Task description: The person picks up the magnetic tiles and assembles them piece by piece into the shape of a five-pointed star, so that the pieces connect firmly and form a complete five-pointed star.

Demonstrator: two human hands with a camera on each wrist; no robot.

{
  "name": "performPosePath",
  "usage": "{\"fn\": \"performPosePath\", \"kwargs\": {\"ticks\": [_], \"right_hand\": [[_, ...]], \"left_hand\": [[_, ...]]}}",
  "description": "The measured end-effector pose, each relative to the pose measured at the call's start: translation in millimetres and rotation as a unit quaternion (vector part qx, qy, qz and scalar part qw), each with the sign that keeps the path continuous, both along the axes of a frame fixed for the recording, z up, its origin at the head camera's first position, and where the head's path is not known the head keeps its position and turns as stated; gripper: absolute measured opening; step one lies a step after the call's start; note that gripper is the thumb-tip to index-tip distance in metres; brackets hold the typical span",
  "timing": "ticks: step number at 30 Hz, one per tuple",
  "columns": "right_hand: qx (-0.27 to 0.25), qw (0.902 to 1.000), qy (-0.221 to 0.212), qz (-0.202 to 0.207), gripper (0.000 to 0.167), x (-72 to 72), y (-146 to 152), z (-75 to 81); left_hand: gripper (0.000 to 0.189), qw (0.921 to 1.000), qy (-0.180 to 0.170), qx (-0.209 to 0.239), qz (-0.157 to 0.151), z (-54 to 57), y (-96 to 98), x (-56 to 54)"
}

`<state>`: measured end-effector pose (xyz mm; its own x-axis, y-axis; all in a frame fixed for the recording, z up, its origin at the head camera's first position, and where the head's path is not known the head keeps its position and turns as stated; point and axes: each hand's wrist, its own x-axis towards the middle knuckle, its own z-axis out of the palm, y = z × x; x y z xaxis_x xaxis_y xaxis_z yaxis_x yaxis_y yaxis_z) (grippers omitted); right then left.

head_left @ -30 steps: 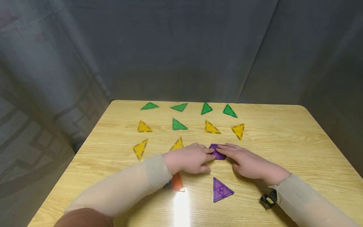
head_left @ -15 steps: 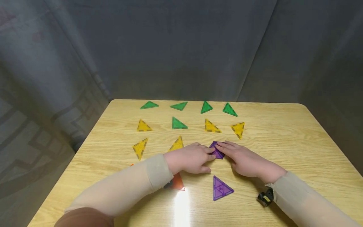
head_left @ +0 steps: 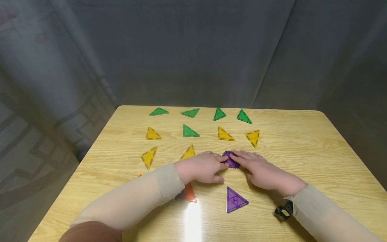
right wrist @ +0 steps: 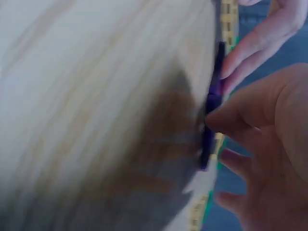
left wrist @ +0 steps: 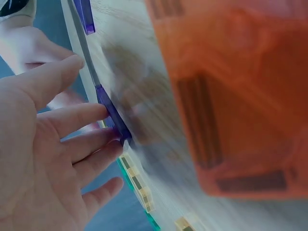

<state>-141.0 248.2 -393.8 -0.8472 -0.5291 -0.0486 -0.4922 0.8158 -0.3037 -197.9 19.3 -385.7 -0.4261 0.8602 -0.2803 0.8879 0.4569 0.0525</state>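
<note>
Purple triangular magnetic tiles (head_left: pixel 232 163) lie flat together near the table's middle, partly hidden by fingertips. From the left, my left hand (head_left: pixel 207 167) touches them with extended fingers, thumb held apart. My right hand (head_left: pixel 262 170) rests its fingertips on their right part. The left wrist view shows the purple tile edge (left wrist: pixel 113 115) low on the table beneath the left fingertips. In the right wrist view, the dark purple edge (right wrist: pixel 208 139) runs beside my right hand (right wrist: pixel 269 139). Another purple triangle tile (head_left: pixel 236 200) lies alone closer to me.
Several yellow triangle tiles (head_left: pixel 225 134) and green triangle tiles (head_left: pixel 191 131) lie spread across the wooden table (head_left: pixel 302 151). An orange tile (head_left: pixel 189 194) is partly under my left forearm. Grey curtains (head_left: pixel 193 53) stand behind the table.
My right hand has shifted slightly away from me over the purple tiles, whose right part turned a little with it. The left hand stays almost in place; the other tiles have not moved.
</note>
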Motion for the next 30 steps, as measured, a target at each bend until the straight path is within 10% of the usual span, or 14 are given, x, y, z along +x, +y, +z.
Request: {"fn": "performPosePath", "kwargs": {"ticks": [6, 14, 24, 30], "right_hand": [[-0.041, 0.9975, 0.020, 0.053, 0.064, 45.2, -7, 22.8], [0.023, 0.9950, -0.008, 0.097, 0.053, 97.2, -15, -1.9], [0.080, 0.9935, 0.049, -0.064, 0.050, 91.9, -5, -9.6], [0.071, 0.9906, 0.080, -0.085, 0.054, 77.2, 2, -12.0]], "left_hand": [[0.062, 1.0000, -0.004, 0.006, 0.004, 0.0, 0.8, 0.2], [0.059, 0.9996, -0.019, 0.003, 0.020, 2.6, -0.7, 1.0], [0.058, 0.9995, -0.023, 0.006, 0.022, -1.0, -3.0, -1.7], [0.057, 0.9993, -0.029, 0.011, 0.023, -0.2, -2.1, -0.7]]}}
